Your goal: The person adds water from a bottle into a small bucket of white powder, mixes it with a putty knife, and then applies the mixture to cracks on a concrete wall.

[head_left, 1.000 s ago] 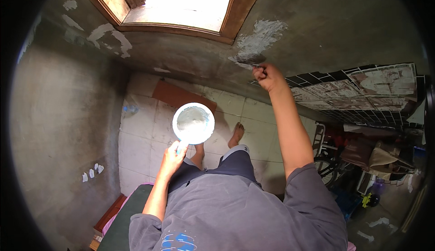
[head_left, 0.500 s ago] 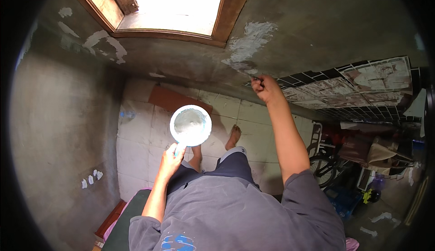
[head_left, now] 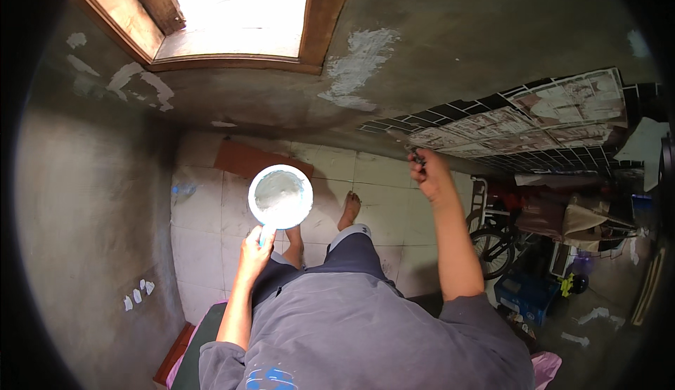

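Observation:
My left hand (head_left: 256, 253) is wrapped round the light-blue handle of a round plastic dipper (head_left: 310, 207), held upright in front of my body. Whitish-grey paste (head_left: 278, 192) covers its inside and bottom. My right hand (head_left: 434, 177) is closed on a small putty knife (head_left: 416, 156) with a dark grip, mostly hidden by the fingers. It hangs away from the wall, below and to the right of a rough white filler patch (head_left: 358, 66) on the grey wall (head_left: 450, 24).
A wooden window frame (head_left: 239, 64) opens in the wall at upper left. Paper sheets (head_left: 562, 105) cover black tiling at right. A bicycle (head_left: 492, 249) and a blue crate (head_left: 522, 297) stand at right. A brown board (head_left: 242, 158) lies on the tiled floor (head_left: 380, 200).
My right hand has drawn back from the lower end of the filler patch, down toward my body, with the putty knife still in it. The dipper stays in my left hand. The view has shifted slightly right.

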A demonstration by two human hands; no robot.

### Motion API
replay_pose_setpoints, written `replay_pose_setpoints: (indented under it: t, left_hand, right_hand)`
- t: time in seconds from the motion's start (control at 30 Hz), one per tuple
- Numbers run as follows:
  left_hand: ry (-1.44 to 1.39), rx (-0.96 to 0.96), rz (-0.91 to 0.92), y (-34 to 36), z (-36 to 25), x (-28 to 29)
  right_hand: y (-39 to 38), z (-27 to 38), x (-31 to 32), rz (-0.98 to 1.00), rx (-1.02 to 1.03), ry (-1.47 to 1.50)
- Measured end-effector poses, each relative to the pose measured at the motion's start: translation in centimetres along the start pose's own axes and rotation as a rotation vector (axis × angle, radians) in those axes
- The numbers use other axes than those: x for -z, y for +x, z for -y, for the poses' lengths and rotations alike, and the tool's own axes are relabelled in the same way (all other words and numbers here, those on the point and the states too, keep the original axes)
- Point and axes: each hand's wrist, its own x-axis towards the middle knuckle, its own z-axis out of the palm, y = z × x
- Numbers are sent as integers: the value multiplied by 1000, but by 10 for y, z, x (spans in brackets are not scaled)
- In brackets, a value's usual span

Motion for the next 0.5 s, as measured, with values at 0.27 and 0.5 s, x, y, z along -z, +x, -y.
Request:
replay_pose_setpoints:
  t: [0.27,0.5]
  left_hand:
    - [29,6,39,7,-26,3]
    - [30,37,63,8,-34,5]
  right_hand:
    - [-3,-38,-39,-21,262,-52]
    - [1,-51,-83,-152,399,-53]
